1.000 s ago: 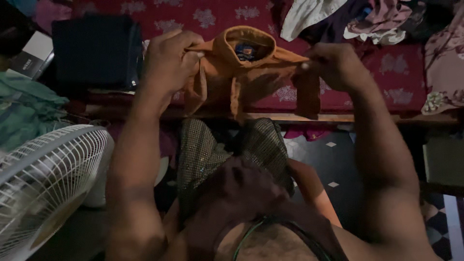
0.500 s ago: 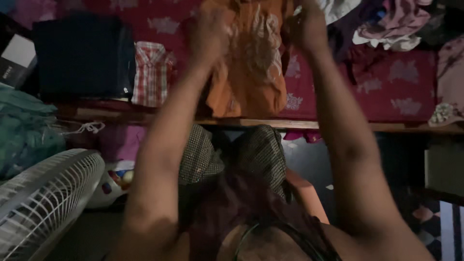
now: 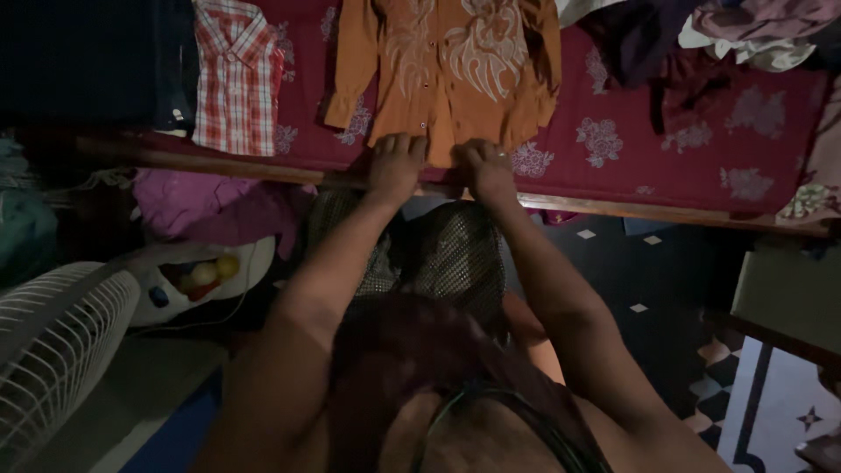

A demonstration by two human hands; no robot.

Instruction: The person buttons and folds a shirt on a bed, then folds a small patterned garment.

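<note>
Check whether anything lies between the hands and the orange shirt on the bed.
Nothing visible does. The left hand and right hand both rest on the bottom hem of the orange shirt, spread flat on the maroon bedcover. The checked shirt lies apart, off to the left side.

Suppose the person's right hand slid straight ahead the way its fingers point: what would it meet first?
The right hand already rests on the hem of the orange shirt lying flat on the maroon bedspread; going on, it would ride up that shirt's front.
</note>
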